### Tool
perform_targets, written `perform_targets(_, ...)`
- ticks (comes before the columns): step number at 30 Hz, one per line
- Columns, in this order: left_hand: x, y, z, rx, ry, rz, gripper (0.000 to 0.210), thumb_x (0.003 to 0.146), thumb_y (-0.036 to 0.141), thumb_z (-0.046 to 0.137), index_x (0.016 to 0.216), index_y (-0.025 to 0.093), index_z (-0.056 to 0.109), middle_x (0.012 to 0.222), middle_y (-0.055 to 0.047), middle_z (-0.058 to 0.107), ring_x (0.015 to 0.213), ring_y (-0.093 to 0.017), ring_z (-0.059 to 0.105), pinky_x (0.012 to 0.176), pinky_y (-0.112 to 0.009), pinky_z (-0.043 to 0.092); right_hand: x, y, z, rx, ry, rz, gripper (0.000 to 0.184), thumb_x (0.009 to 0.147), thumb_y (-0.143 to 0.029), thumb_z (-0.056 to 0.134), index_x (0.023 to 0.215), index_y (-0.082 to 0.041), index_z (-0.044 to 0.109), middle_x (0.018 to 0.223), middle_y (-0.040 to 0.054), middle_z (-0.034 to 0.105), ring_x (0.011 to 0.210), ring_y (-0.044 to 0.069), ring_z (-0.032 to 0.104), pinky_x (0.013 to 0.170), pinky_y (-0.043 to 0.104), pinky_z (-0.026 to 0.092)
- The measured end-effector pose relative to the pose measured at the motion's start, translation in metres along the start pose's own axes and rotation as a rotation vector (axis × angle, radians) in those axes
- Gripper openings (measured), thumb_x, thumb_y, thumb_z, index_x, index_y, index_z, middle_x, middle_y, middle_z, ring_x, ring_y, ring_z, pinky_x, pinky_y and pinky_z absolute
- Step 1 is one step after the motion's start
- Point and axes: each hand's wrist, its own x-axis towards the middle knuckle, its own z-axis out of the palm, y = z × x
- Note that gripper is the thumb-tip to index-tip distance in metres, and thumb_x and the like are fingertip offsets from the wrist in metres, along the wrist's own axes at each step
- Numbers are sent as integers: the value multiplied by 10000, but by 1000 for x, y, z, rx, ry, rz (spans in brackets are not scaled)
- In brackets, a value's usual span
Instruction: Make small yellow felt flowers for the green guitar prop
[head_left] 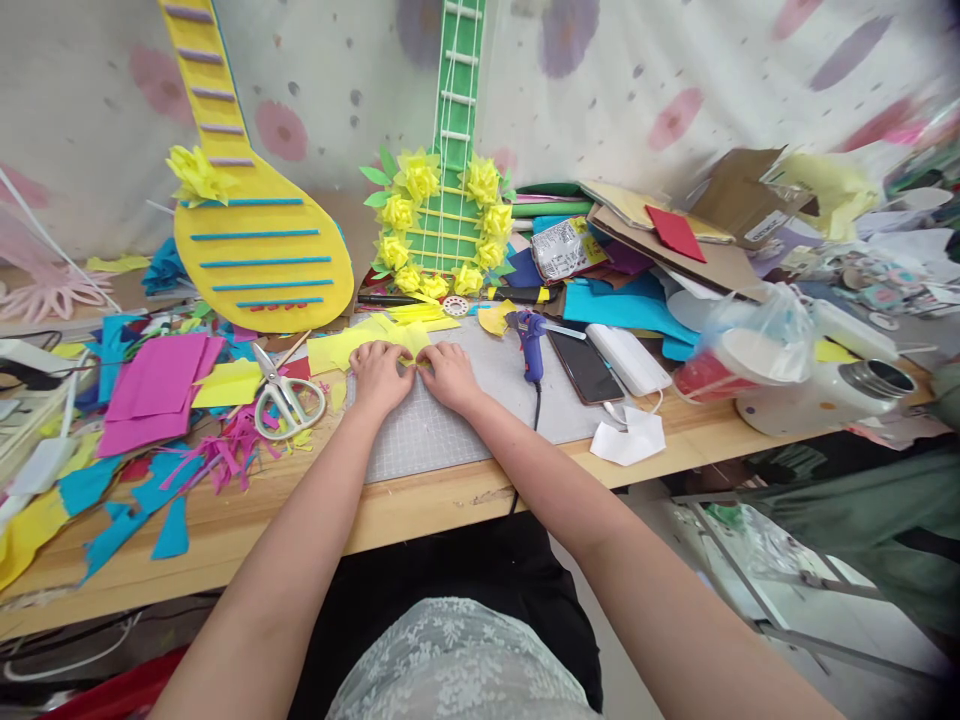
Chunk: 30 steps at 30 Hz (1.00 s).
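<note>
My left hand (380, 376) and my right hand (451, 376) meet over the grey cutting mat (420, 440), fingertips pinched together. Between them shows a small bit of yellow crepe paper (415, 362), mostly hidden by the fingers. Just behind my left hand lie more yellow paper sheets (330, 348). A purple hot glue gun (529, 345) rests on the mat to the right of my right hand. White-handled scissors (289, 400) lie left of my left hand, blades pointing away.
A yellow cardboard lute shape (262, 235) and a green one ringed with yellow paper flowers (442, 215) stand behind. Magenta sheets (154, 390) and blue scraps cover the left. At right are a phone (585, 368), a white power bank (628, 358), a bagged cup (739, 360) and a lying bottle (802, 400).
</note>
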Motion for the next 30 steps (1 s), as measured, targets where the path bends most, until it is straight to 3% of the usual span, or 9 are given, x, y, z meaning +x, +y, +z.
perform_targets(10, 3, -1, -4, -46, 36, -89, 267, 766, 119, 450, 814, 250, 678, 995, -72, 626, 1094, -267, 455, 972, -453, 287, -1, 0, 1, 0, 2, 3, 220, 860, -277, 486, 1039, -222, 602, 1080, 82, 581, 1047, 249, 470, 876, 371, 374)
perform_targets(16, 3, -8, -12, -108, 3, 124, 358, 677, 71, 469, 932, 254, 642, 1091, -23, 643, 1119, -223, 485, 989, -403, 309, 3, 7, 1, 203, 97, 11, 219, 857, -206, 422, 994, -197, 592, 1005, 60, 622, 981, 193, 511, 901, 336, 382)
perform_targets(23, 10, -15, -22, -118, -160, 407, 362, 685, 141, 484, 989, 231, 659, 1128, -45, 645, 1096, -218, 540, 1013, -401, 339, 13, 25, 2, 644, 259, 249, 220, 796, -164, 368, 948, -180, 527, 964, 38, 629, 840, 133, 576, 820, 275, 449)
perform_targets(30, 20, -14, -26, -91, -258, 484, 349, 746, 155, 470, 1006, 255, 680, 1134, -47, 653, 1100, -216, 554, 1003, -397, 378, 12, 24, -1, 685, 293, 298, 209, 769, -185, 380, 924, -184, 520, 928, 47, 637, 803, 138, 584, 803, 284, 461)
